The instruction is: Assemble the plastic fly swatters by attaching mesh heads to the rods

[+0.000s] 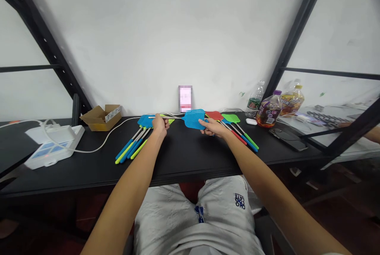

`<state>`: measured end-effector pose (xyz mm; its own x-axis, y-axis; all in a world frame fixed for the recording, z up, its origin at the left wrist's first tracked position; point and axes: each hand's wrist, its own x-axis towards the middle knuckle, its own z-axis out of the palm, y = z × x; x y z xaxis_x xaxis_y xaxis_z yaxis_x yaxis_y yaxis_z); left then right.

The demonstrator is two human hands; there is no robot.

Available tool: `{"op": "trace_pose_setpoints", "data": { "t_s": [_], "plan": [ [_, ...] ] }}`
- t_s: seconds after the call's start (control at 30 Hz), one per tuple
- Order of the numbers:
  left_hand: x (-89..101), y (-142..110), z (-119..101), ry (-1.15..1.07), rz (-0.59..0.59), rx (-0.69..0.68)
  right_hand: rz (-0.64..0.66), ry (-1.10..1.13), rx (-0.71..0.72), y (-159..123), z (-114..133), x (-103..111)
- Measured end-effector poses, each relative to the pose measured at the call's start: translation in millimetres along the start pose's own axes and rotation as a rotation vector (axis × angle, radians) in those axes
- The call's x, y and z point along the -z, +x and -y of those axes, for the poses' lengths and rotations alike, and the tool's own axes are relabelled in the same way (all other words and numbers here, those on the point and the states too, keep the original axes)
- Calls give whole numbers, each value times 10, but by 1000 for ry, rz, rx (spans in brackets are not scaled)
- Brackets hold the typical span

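A blue fly swatter (193, 119) is held level above the desk between both hands. My left hand (160, 124) is closed around its thin metal shaft. At the other end, my right hand (214, 126) pinches the edge of the mesh head; a bit of blue shows beneath those fingers, too small to make out. Several fly swatters (136, 140) with blue and yellow-green grips lie fanned out by my left forearm. Beside my right hand lie a red fly swatter (214, 116), a green fly swatter (232, 118) and a blue one partly covered.
A phone (185, 98) leans upright against the wall. An open cardboard box (102, 118) and a white power strip (56, 146) with a cable stand left. Bottles (269, 109), a white case (251, 121) and a dark phone (287, 139) are right, near a black metal frame.
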<state>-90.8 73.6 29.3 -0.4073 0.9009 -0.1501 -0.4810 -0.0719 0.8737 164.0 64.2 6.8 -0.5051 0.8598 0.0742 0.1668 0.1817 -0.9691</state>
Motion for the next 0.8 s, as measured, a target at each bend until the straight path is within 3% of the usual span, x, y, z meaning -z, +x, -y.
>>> {"op": "trace_pose_setpoints", "data": {
  "t_s": [0.1, 0.2, 0.47, 0.57, 0.67, 0.8],
  "plan": [
    [28, 53, -12, -50, -25, -7, 18, -9, -82, -19, 44, 28],
    [29, 54, -3, -20, 40, 45, 25, 86, -156, -1, 60, 69],
    [-37, -158, 160, 310, 629, 317, -85, 263, -154, 120, -28, 114],
    [-70, -282, 224, 462, 758, 342, -174, 140, -119, 133, -61, 100],
    [-113, -430, 244, 552, 771, 331, -251, -105, -43, 120, -89, 77],
    [-161, -579, 267, 676, 831, 267, -209, -337, 112, 93, -122, 48]
  ]
}}
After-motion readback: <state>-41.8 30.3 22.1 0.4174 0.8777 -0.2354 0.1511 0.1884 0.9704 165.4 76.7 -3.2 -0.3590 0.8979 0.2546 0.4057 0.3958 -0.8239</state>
